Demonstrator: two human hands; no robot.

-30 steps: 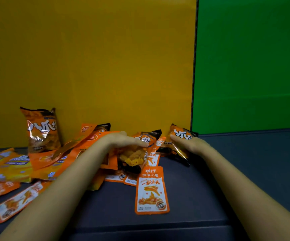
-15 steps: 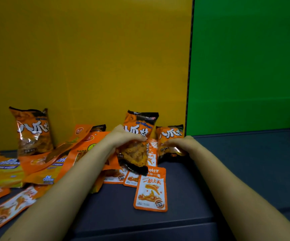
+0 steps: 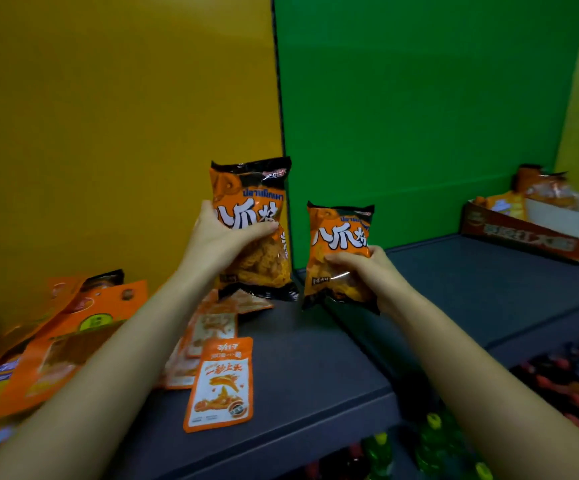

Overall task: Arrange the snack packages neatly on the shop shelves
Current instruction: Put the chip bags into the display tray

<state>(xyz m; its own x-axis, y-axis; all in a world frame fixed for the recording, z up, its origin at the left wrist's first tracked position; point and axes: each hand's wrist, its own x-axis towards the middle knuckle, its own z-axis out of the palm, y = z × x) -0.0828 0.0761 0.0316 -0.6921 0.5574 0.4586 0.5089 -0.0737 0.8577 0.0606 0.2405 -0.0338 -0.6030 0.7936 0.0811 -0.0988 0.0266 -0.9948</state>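
Since 0.5 s ago both hands have lifted and drawn apart: the left hand (image 3: pixel 224 242) now holds a glossy orange snack bag with a black top band and large white characters (image 3: pixel 251 230) upright and raised, fingers closed around its middle, its bottom edge close above the shelf in front of the yellow back panel (image 3: pixel 118 133). The right hand (image 3: pixel 364 270) is closed around the lower part of a 2nd, matching orange snack bag (image 3: pixel 338 249), held upright just beside the 1st and apart from it, in front of the green back panel (image 3: pixel 419 116). The view has also swung to the right, bringing in an open orange cardboard display tray (image 3: pixel 523 237) with a few orange packets in it, well apart at the far right. The dark grey shelf board (image 3: pixel 316 362) carries a flat orange-and-white sachet (image 3: pixel 222 382) lying face up near its front edge, more such sachets behind it, and a loose heap of flat orange pouches (image 3: pixel 73 327) to the left. Below the shelf edge, blurred green-capped bottles (image 3: pixel 433 441) and dark packets show on a lower level.
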